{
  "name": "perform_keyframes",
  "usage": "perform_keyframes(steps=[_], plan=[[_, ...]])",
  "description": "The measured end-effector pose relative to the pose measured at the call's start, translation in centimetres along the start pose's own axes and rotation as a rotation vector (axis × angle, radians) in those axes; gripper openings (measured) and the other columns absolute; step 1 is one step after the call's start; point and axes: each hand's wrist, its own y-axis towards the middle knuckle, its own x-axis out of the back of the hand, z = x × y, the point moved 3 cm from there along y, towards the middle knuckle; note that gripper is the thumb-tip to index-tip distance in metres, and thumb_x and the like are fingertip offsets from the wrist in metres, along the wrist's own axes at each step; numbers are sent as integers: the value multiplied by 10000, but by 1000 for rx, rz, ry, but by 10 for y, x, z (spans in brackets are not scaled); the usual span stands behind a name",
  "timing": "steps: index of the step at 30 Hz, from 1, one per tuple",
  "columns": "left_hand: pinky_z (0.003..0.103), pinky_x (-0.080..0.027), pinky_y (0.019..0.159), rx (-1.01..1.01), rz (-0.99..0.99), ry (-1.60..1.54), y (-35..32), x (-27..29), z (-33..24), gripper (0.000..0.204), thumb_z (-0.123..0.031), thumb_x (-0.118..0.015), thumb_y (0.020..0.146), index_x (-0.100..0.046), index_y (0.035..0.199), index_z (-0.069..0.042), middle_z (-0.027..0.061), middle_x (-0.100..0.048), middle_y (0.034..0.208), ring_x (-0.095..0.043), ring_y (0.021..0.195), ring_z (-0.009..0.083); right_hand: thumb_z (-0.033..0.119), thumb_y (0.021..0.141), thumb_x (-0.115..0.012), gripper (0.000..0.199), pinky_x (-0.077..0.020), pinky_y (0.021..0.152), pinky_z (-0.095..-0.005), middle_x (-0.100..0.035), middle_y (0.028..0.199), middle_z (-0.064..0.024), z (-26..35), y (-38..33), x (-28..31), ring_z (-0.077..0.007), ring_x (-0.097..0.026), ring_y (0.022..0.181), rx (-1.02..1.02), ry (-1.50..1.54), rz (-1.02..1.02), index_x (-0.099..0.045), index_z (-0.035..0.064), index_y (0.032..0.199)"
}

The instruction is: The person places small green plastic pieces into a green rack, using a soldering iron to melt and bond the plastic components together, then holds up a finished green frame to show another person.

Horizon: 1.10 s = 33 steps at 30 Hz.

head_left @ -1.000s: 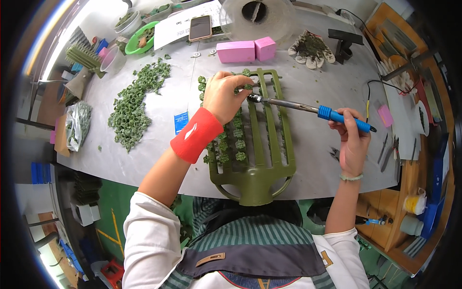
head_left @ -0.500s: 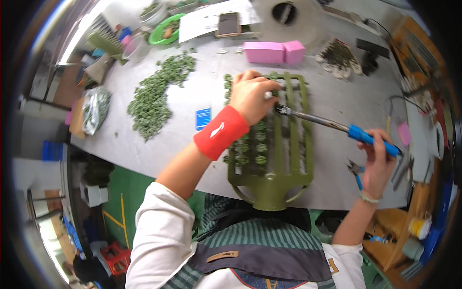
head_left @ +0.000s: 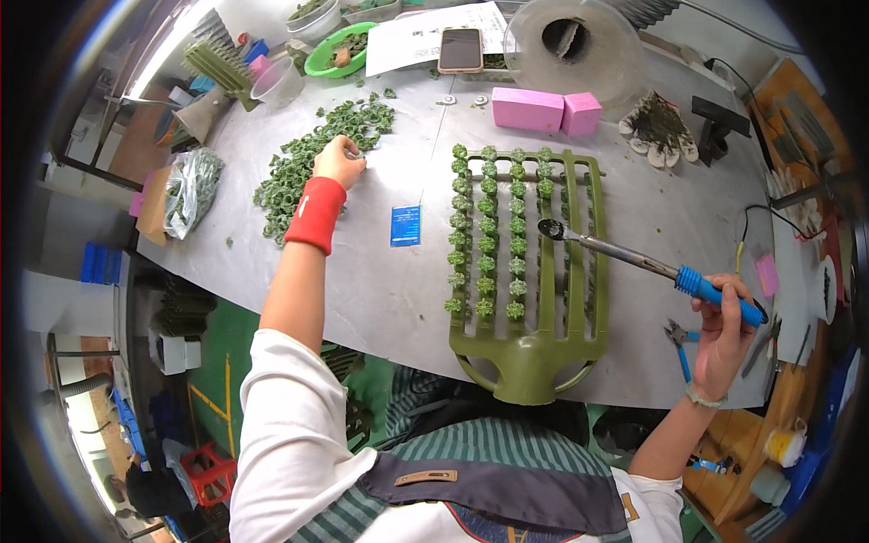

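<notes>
My left hand [head_left: 339, 160], with a red wristband, is at the right side of a loose pile of small green plastic rosettes [head_left: 285, 172]. Its fingertips are pinched together, and what lies between them is too small to make out. My right hand [head_left: 722, 339] grips the blue handle of a metal-shafted tool [head_left: 634, 256] with a dark, spoon-like tip. That tip hangs over an olive-green slatted frame [head_left: 525, 348]. Green rosettes [head_left: 487, 226] line the three left slats, with a few more at the top of the fourth; the right slats are bare.
Pink blocks [head_left: 527, 109], a phone [head_left: 461, 50] and a green bowl [head_left: 337, 52] sit at the back. A blue card [head_left: 405, 226] lies left of the frame. Pliers [head_left: 679, 344], dirty gloves [head_left: 659, 131] and a black stand [head_left: 718, 122] are on the right.
My left hand has moved from the frame's upper part leftward to the rosette pile. My right hand still holds the tool, its tip over the frame.
</notes>
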Motion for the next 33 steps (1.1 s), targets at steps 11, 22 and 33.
perform_keyframes(steps=[11, 22, 33], plan=[[242, -508, 756, -629, 356, -434, -154, -11, -204, 214, -21, -643, 877, -690, 1081, -65, 49, -665, 963, -612, 852, 84, 150, 919, -611, 179, -516, 668, -276, -642, 892, -76, -4, -5, 6, -173, -635, 712, 22, -37, 0, -636, -27, 909], [383, -359, 924, -860, 17, -175, -165, -53, -232, 208, -156, -753, 754, -715, 958, -166, 41, -655, 848, -565, 946, 224, 119, 926, -606, 145, -533, 681, -296, -653, 912, -84, -29, -1, 3, -184, -653, 719, 0, 101, -4, -642, -20, 947], [407, -365, 912, -903, -83, -109, -164, -58, -224, 227, -154, -758, 730, -699, 949, -162, 9, -678, 855, -574, 954, 222, 130, 911, -606, 166, -515, 662, -289, -623, 864, -68, -12, -4, 10, -159, -613, 706, 6, -23, -43, -629, -30, 873]])
